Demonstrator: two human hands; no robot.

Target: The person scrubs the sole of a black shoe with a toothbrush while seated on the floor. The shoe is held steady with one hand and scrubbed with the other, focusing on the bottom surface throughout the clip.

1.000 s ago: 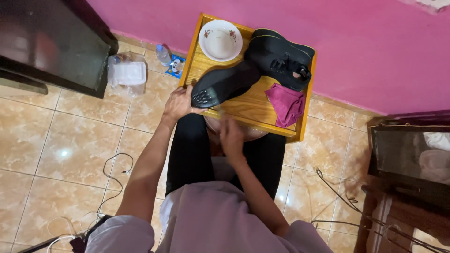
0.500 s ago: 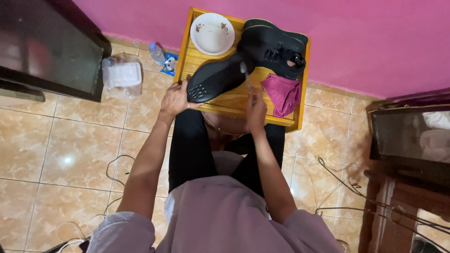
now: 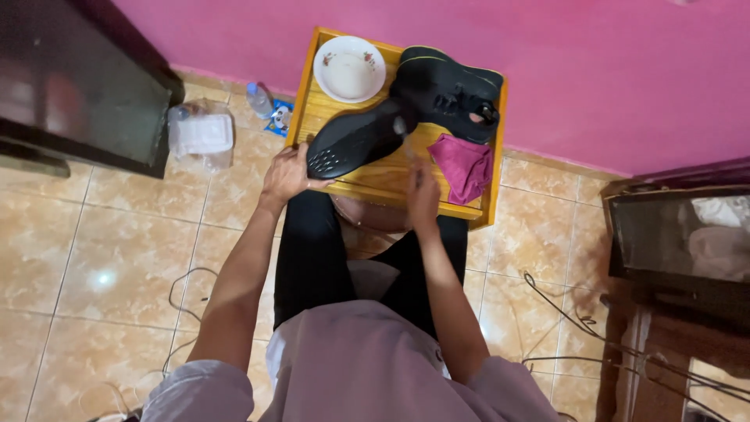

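Observation:
My left hand (image 3: 285, 176) grips the toe end of a black shoe (image 3: 355, 141) that lies sole up on a small yellow wooden table (image 3: 311, 94). My right hand (image 3: 422, 195) is closed on a thin, blurred tool (image 3: 405, 141), perhaps a brush, whose tip reaches the shoe's heel. A second black shoe (image 3: 453, 94) rests upright at the table's far right. Between that shoe and my right hand lies a crumpled magenta cloth (image 3: 462, 164). A white bowl (image 3: 349, 69) stands at the table's far left corner.
A pink wall (image 3: 586, 70) runs behind the table. On the tiled floor to the left lie a plastic bottle (image 3: 259, 99) and a clear plastic box (image 3: 201, 137), beside a dark cabinet (image 3: 78, 86). Wooden furniture (image 3: 680, 234) stands on the right, with cables (image 3: 547, 297) trailing over the floor.
My right hand has risen from my lap to the table's front edge and brought the thin tool up to the shoe's heel. My left hand has kept hold of the shoe.

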